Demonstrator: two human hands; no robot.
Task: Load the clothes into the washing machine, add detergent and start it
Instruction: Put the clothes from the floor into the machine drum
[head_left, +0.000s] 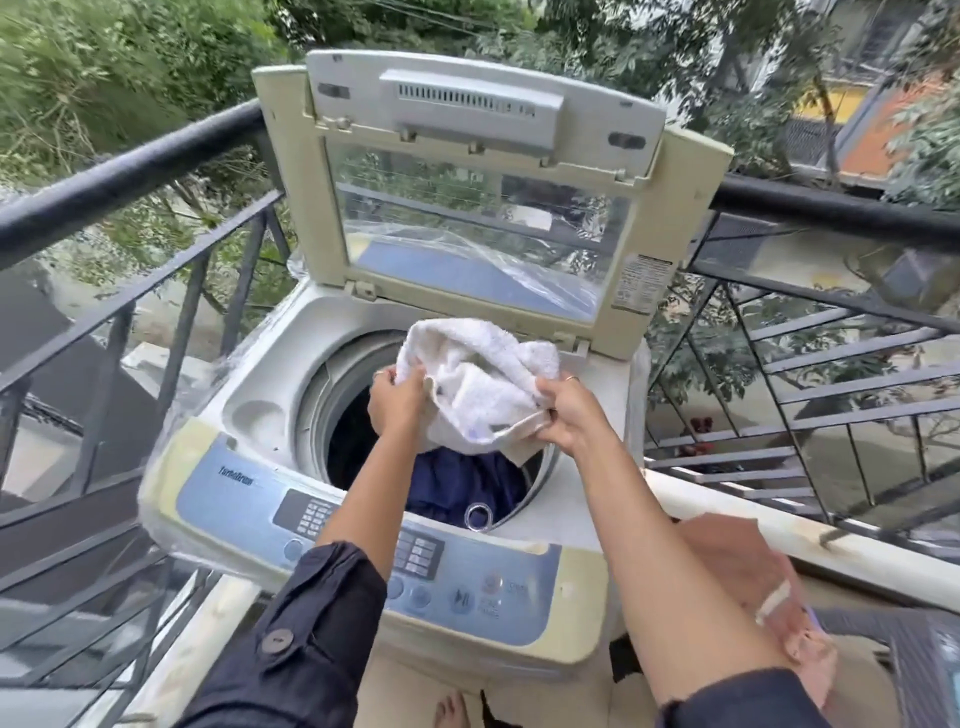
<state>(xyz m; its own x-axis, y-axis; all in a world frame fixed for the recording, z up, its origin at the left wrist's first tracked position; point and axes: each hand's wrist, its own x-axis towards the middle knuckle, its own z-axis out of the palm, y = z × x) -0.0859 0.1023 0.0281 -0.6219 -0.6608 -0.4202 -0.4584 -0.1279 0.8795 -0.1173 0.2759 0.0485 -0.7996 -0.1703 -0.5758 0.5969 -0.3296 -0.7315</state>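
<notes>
A top-loading washing machine stands in front of me with its lid raised upright. Over the round drum opening I hold a bunched white towel. My left hand grips the towel's left edge and my right hand grips its lower right edge. Below the towel, dark blue clothes with a metal eyelet lie inside the drum. The blue control panel with its buttons runs along the machine's near edge, partly hidden by my left forearm.
A black metal railing runs behind and to both sides of the machine on a balcony. A pink cloth lies at the right beside a dark basket edge. A pale ledge runs along the right.
</notes>
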